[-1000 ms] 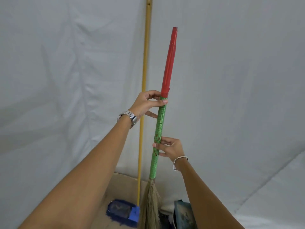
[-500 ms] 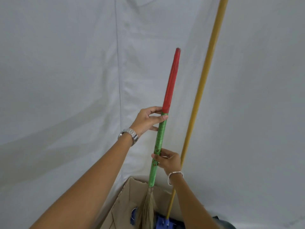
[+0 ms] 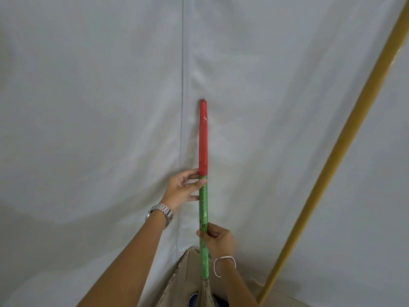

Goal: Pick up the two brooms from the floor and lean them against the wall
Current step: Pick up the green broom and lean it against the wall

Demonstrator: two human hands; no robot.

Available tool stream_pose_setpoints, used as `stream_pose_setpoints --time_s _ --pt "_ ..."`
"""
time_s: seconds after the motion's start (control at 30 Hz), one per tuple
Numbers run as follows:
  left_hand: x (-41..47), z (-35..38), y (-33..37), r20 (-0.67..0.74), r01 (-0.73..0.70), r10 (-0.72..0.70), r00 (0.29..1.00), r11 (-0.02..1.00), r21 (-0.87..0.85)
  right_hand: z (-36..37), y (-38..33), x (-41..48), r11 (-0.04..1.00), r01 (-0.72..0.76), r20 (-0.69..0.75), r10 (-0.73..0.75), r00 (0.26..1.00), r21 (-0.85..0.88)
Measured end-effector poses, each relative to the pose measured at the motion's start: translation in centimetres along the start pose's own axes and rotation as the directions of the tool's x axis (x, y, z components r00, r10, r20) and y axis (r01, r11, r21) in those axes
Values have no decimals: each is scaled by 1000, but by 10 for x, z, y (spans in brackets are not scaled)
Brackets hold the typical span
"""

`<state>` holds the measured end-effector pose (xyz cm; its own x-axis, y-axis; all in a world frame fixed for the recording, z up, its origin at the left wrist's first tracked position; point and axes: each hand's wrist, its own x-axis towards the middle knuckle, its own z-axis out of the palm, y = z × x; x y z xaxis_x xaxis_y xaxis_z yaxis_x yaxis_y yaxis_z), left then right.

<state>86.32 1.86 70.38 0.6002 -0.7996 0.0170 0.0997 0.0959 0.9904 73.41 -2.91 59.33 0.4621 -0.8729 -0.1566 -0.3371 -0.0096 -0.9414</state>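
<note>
Nearest, at six o'clock, a tuft of pale straw bristles (image 3: 204, 294) fans out over brown cardboard (image 3: 177, 282), with a scrap of blue (image 3: 193, 299) peeking beside it. From the bristles the grass broom (image 3: 203, 196) rises nearly upright through the middle, a slim round stick wrapped in glossy green tape low down and smooth red tape above. The right hand (image 3: 218, 239), a thin bangle (image 3: 223, 263) on its wrist, is closed around the green part at about five o'clock of centre. Higher, the left hand (image 3: 183, 189), with a metal link watch (image 3: 160, 213), pinches the stick between thumb and fingers just where green meets red. The red tip lies against the white sheet (image 3: 88, 107) that covers the wall, soft, creased, with a straight seam at eleven o'clock. Out at three o'clock the yellow pole (image 3: 327, 169) slants, matte and round, leaning on the same sheet.
</note>
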Motion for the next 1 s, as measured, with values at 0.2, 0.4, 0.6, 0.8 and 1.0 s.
stream_pose_setpoints --time_s 0.2,0.4,0.6,0.8,1.0 --pt "19 -3 -47 -23 32 -31 999 998 49 30 38 30 988 -14 -19 11 1000 -156" --pt "18 4 -73 -153 7 -1 988 999 37 38 50 46 969 -50 27 58 998 -243" --pt "17 17 -83 -281 -64 73 957 997 42 30 59 54 981 -72 168 103 980 -179" --pt "-8 33 -103 -94 -240 596 798 456 857 25 62 50 934 62 239 26 971 -352" --pt "-11 11 -121 383 -121 405 830 -540 833 13 68 39 794 273 361 -73 930 -543"
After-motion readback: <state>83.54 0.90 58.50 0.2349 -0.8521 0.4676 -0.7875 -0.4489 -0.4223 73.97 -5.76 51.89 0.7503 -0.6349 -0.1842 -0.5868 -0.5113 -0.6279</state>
